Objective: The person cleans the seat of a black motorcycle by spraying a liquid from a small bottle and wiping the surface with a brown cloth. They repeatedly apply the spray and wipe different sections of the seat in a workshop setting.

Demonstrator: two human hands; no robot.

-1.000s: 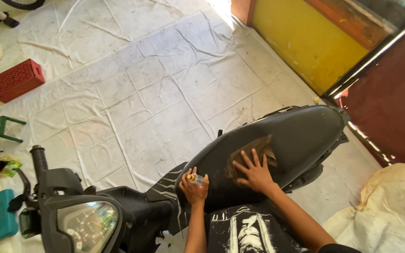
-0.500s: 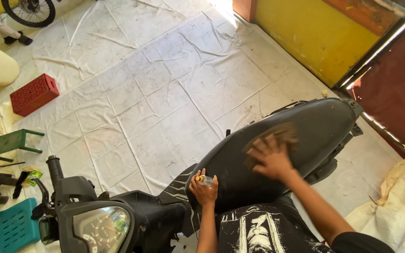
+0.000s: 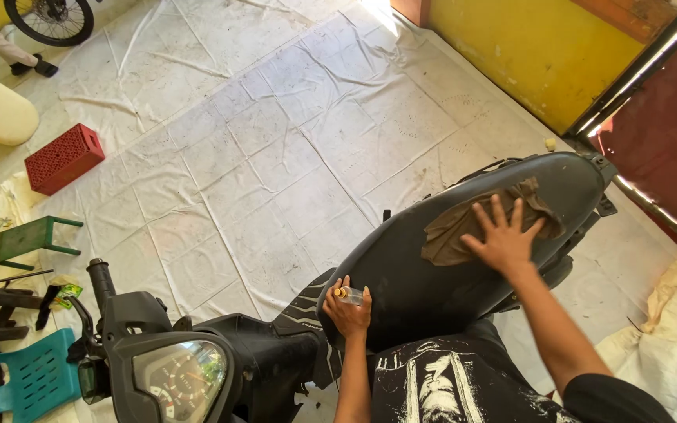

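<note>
Black vinyl makes up the scooter seat (image 3: 464, 258), and a brown rag (image 3: 464, 223) lies spread across its upper middle, toward the tail end. The right hand (image 3: 503, 239) presses flat on that rag with fingers splayed wide, palm down on the cloth. The left hand (image 3: 348, 309) is curled shut around a small clear bottle (image 3: 348, 295) with a yellow cap, resting at the front edge of the seat near the person's lap.

How far the wiping has got is a judgement only: the rag sits past the middle of the seat, so the rear part looks to be the stretch under work, while the nose of the seat by the left hand shows no cloth on it. The surface looks evenly dull grey-black all over (no clear line between wiped and unwiped shows), so I cannot tell which part is finished.

Counted: one seat, one rag, one bottle, two hands of the person. Around them there is one speedometer cluster (image 3: 178, 380) with one handlebar grip (image 3: 100, 278), one red crate (image 3: 64, 158), one green stool (image 3: 31, 237), one teal plastic chair (image 3: 21, 384), one bicycle wheel (image 3: 47, 17) at the top left, and a pale creased tarp (image 3: 260, 149) covering the floor. Another person's leg and shoe (image 3: 37, 66) show at the far top left.
</note>
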